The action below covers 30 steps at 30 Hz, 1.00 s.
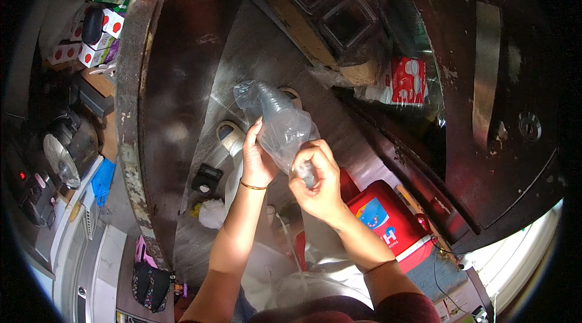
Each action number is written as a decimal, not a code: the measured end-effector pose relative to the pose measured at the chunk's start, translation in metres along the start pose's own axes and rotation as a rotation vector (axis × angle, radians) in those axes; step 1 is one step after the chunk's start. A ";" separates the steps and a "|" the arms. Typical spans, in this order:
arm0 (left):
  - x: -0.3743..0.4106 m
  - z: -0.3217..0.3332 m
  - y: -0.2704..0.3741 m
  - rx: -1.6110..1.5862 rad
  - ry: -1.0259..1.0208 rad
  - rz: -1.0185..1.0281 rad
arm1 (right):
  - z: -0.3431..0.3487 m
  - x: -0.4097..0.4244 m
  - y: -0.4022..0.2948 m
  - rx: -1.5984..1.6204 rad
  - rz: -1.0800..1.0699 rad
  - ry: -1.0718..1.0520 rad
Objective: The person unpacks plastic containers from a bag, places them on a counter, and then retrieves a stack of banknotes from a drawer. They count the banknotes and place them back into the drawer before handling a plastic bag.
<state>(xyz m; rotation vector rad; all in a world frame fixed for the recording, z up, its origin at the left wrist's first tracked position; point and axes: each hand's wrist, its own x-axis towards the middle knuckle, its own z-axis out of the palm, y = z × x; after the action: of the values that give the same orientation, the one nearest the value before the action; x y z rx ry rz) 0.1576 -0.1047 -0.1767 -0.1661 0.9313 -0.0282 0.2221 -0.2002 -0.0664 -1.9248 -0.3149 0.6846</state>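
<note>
A clear plastic bag holding a stack of clear plastic cups [284, 118] is held in front of me, tilted, over the floor. My right hand [316, 179] grips the gathered end of the bag, its fingers curled round the bunched plastic. My left hand [259, 154] lies along the bag's left side, thumb raised against it and the other fingers partly hidden behind it. A thin bangle is on the left wrist.
A dark cabinet door with a metal handle [486, 73] stands at the right. Clear plastic containers [348, 22] and a red packet picturing spoons [408, 81] lie by it. A red cooler box [386, 218] is at lower right, a worn dark panel edge [132, 141] at left.
</note>
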 end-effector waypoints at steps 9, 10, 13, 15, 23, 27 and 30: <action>-0.059 0.036 -0.003 -0.013 0.054 -0.045 | -0.061 -0.035 -0.035 -0.254 0.010 0.336; -0.068 0.041 -0.006 -0.044 0.028 -0.054 | -0.068 -0.039 -0.043 -0.185 -0.010 0.386; -0.111 0.065 -0.018 0.004 -0.011 -0.032 | -0.093 -0.063 -0.090 -0.578 -0.197 0.258; -0.138 0.079 -0.023 0.004 -0.037 -0.057 | -0.092 -0.077 -0.125 -0.675 -0.305 0.389; -0.171 0.069 -0.023 0.116 0.007 0.011 | -0.061 -0.141 -0.069 0.034 0.064 0.685; -0.143 0.049 -0.008 0.227 0.005 0.012 | -0.059 -0.083 0.052 0.273 0.372 0.571; -0.117 0.043 -0.007 0.272 0.080 -0.022 | -0.057 -0.040 0.085 0.399 0.416 0.403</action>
<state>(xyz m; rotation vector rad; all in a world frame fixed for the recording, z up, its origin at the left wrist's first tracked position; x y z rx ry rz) 0.1225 -0.0949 -0.0570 0.0779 0.9954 -0.1823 0.2164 -0.3000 -0.1112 -1.6977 0.4553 0.5531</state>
